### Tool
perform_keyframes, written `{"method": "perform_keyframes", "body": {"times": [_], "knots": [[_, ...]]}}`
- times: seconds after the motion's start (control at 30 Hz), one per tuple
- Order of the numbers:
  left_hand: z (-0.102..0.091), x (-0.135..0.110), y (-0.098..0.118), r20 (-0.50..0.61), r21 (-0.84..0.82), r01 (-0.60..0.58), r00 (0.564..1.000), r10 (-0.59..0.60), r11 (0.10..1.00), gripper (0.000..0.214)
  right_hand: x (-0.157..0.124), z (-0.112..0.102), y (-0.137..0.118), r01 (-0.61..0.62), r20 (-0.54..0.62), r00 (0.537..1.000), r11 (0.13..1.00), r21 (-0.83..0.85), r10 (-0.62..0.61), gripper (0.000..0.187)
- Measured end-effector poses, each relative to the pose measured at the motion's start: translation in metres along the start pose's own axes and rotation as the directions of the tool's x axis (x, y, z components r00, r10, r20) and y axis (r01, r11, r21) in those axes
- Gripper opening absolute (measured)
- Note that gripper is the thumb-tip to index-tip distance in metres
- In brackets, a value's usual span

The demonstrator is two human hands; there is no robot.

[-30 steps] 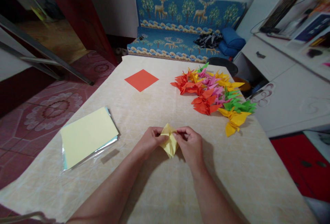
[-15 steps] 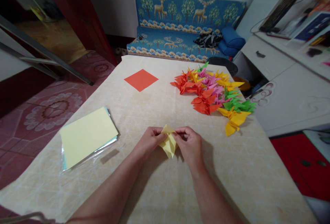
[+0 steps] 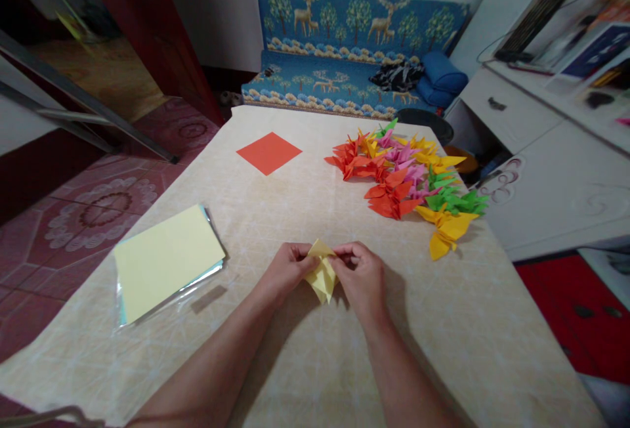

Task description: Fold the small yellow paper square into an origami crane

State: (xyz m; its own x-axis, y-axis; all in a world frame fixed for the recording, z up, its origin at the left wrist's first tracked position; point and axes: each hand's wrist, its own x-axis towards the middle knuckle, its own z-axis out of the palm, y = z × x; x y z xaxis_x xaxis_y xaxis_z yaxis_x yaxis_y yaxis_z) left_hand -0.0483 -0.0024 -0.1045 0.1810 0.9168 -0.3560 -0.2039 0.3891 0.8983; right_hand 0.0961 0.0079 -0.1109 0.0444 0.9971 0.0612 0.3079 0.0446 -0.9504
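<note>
As the left hand (image 3: 284, 272) pinches 1 side between thumb and fingers, the right hand (image 3: 363, 276) has the other side in just the same grip, and there, right between the 2, sits the pale yellow folded paper (image 3: 323, 280)! Its top corner pokes up past the thumbs, its lower points angle down toward the near edge of the table (image 3: 275, 218); whether it touches the cloth, I can't tell. Out beyond the right hand, well apart, here's the crowd of folded paper birds (image 3: 394, 175), in red, orange, pink and green. Over past the left hand, a stack of sheets (image 3: 167, 260), pale yellow on top, and farther off, 1 red square sheet (image 3: 269, 153) lying flat.
</note>
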Motion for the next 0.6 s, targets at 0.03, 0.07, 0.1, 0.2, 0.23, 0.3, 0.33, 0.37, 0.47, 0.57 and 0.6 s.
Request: {"method": "perform_keyframes", "body": {"times": [0.03, 0.07, 0.1, 0.2, 0.23, 0.3, 0.33, 0.37, 0.47, 0.57, 0.6], "knots": [[0.0001, -0.0001, -0.0001, 0.001, 0.002, -0.002, 1.000, 0.002, 1.000, 0.021, -0.0001, 0.0002, 0.0000, -0.001, -0.001, 1.000, 1.000, -0.003, 0.001, 0.004], [0.0002, -0.0001, -0.0002, 0.004, 0.005, -0.005, 1.000, 0.005, 1.000, 0.021, -0.0002, 0.0004, 0.0000, -0.001, 0.001, 1.000, 1.000, -0.005, 0.001, 0.004], [0.0003, -0.0001, -0.0003, 0.006, 0.010, -0.011, 1.000, 0.010, 1.000, 0.021, -0.0003, 0.0006, 0.0002, 0.000, 0.001, 1.000, 1.000, -0.005, 0.000, 0.004], [0.0009, 0.0001, -0.0009, 0.000, 0.034, -0.035, 0.999, 0.035, 0.999, 0.022, -0.0004, 0.0011, 0.0006, 0.005, 0.001, 1.000, 1.000, -0.018, -0.005, 0.006], [0.0012, 0.0003, -0.0013, -0.006, 0.042, -0.041, 0.999, 0.041, 0.998, 0.022, -0.0004, 0.0013, 0.0006, 0.008, 0.000, 1.000, 1.000, -0.024, -0.008, 0.006], [0.0020, 0.0009, -0.0026, -0.020, 0.055, -0.051, 0.998, 0.052, 0.997, 0.023, -0.0005, 0.0014, 0.0003, 0.013, -0.003, 1.000, 0.999, -0.037, -0.013, 0.006], [0.0024, 0.0013, -0.0033, -0.026, 0.062, -0.054, 0.998, 0.056, 0.997, 0.024, -0.0007, 0.0014, 0.0001, 0.015, -0.003, 1.000, 0.999, -0.042, -0.015, 0.006], [0.0028, 0.0017, -0.0041, -0.035, 0.071, -0.058, 0.998, 0.061, 0.996, 0.025, -0.0008, 0.0014, -0.0003, 0.016, 0.000, 1.000, 0.999, -0.046, -0.016, 0.007], [0.0034, 0.0031, -0.0061, -0.059, 0.102, -0.067, 0.996, 0.073, 0.993, 0.029, -0.0012, 0.0012, -0.0015, 0.015, 0.000, 1.000, 0.999, -0.051, -0.015, 0.008], [0.0032, 0.0042, -0.0074, -0.069, 0.108, -0.069, 0.995, 0.077, 0.992, 0.031, -0.0014, 0.0013, -0.0026, 0.012, -0.005, 1.000, 0.999, -0.039, -0.012, 0.008], [0.0030, 0.0045, -0.0078, -0.066, 0.102, -0.069, 0.995, 0.076, 0.992, 0.032, -0.0015, 0.0014, -0.0028, 0.013, -0.005, 1.000, 0.999, -0.034, -0.014, 0.008]]}}
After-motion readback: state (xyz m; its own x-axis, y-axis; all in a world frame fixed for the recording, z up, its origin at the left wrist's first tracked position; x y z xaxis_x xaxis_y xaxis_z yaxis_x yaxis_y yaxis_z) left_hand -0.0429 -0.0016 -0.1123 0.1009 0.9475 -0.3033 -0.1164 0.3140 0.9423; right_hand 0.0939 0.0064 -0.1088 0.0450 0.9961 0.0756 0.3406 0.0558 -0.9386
